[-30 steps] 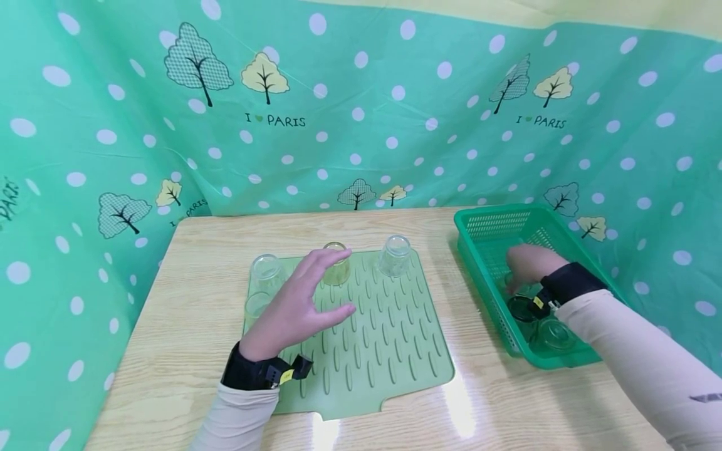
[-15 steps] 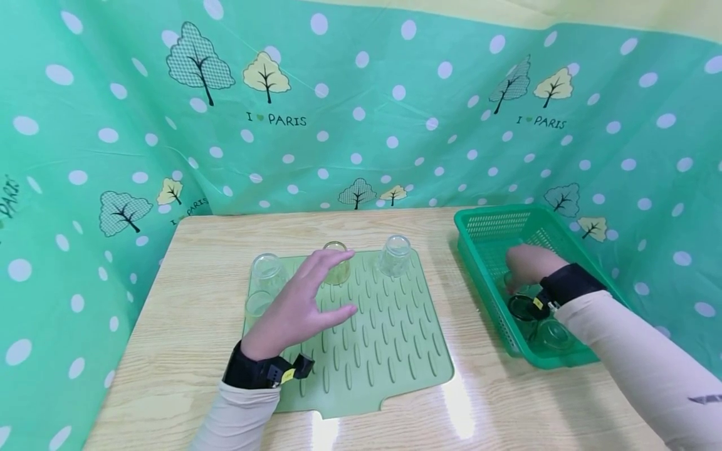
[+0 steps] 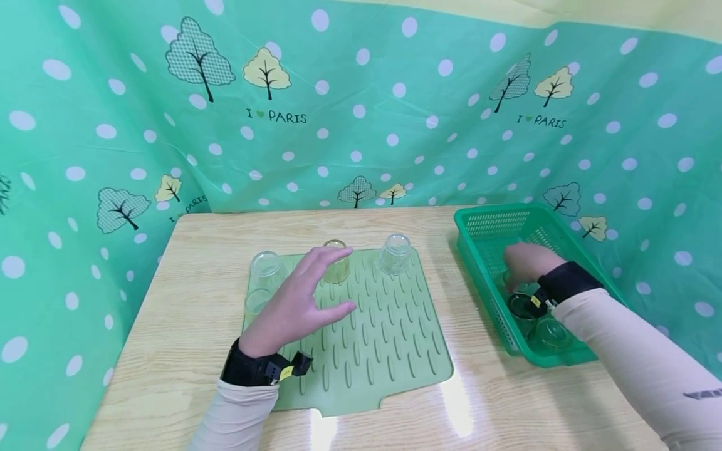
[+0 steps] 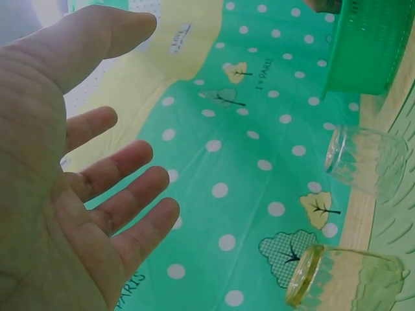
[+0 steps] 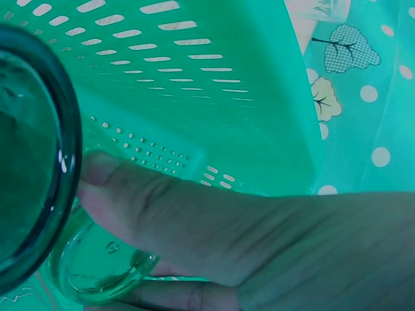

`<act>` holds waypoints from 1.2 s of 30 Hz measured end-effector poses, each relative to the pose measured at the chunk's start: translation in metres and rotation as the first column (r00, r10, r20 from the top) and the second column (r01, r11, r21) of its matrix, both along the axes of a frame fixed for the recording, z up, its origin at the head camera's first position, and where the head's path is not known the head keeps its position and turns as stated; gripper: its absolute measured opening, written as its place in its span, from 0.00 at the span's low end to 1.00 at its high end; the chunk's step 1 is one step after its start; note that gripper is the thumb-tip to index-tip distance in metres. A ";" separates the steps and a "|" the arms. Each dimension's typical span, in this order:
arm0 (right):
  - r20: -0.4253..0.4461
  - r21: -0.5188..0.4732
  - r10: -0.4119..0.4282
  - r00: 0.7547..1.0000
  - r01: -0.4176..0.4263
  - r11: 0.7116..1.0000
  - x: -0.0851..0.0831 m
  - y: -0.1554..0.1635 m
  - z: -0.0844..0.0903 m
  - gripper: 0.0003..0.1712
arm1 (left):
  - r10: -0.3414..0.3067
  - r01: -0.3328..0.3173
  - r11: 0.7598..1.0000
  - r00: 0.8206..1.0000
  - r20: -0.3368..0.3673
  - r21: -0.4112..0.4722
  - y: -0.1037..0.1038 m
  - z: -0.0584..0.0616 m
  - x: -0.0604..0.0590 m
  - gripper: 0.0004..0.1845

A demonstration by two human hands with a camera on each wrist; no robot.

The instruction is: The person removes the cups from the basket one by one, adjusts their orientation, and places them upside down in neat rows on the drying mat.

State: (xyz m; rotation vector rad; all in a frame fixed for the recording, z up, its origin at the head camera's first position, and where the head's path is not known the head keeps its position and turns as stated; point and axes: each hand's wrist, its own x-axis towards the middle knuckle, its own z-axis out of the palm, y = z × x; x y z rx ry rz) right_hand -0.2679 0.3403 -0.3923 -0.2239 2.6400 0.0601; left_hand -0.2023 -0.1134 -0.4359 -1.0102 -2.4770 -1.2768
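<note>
My left hand (image 3: 293, 304) hovers over the green drying mat (image 3: 389, 338), thumb and fingers spread with nothing between them. On the mat, upside-down glasses stand: a clear glass (image 3: 267, 268) at the far left corner, another glass (image 3: 258, 302) partly behind the hand, an amber glass (image 3: 338, 272) and a clear glass (image 3: 395, 255) along the far edge. My right hand (image 3: 529, 263) reaches down into the green basket (image 3: 479, 282). In the right wrist view its thumb and fingers grip a clear glass (image 5: 104, 259); the fingers are partly hidden under it.
A dark-rimmed glass (image 3: 523, 307) sits in the basket right by my right wrist, looming large in the right wrist view. Another clear glass (image 3: 554, 333) lies at the basket's near end. A polka-dot curtain (image 3: 395, 106) hangs behind the wooden table (image 3: 197, 275).
</note>
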 end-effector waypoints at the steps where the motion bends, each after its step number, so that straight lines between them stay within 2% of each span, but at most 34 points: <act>1: 0.001 0.000 0.000 1.000 0.000 1.000 0.000 0.000 0.000 0.13 | 0.000 0.000 1.000 1.000 0.001 0.000 0.000 0.000 0.000 0.44; 12: -0.067 -0.025 0.026 0.997 -0.028 0.999 0.001 0.000 -0.001 0.15 | -0.002 0.002 1.000 1.000 0.008 -0.007 -0.003 0.001 -0.001 0.44; 23: -0.079 -0.014 0.019 0.997 -0.020 1.000 0.000 -0.004 0.000 0.17 | -0.007 0.007 1.000 1.000 0.012 -0.015 -0.002 -0.001 -0.002 0.44; 28: -0.132 -0.022 0.022 0.991 -0.025 0.999 0.005 -0.004 -0.001 0.16 | -0.016 0.016 1.000 1.000 0.004 -0.025 0.000 -0.001 -0.001 0.45; 36: -0.241 -0.014 0.033 0.970 -0.038 0.999 0.017 -0.001 -0.012 0.11 | -0.024 0.024 0.999 1.000 0.005 -0.030 0.003 -0.002 0.001 0.45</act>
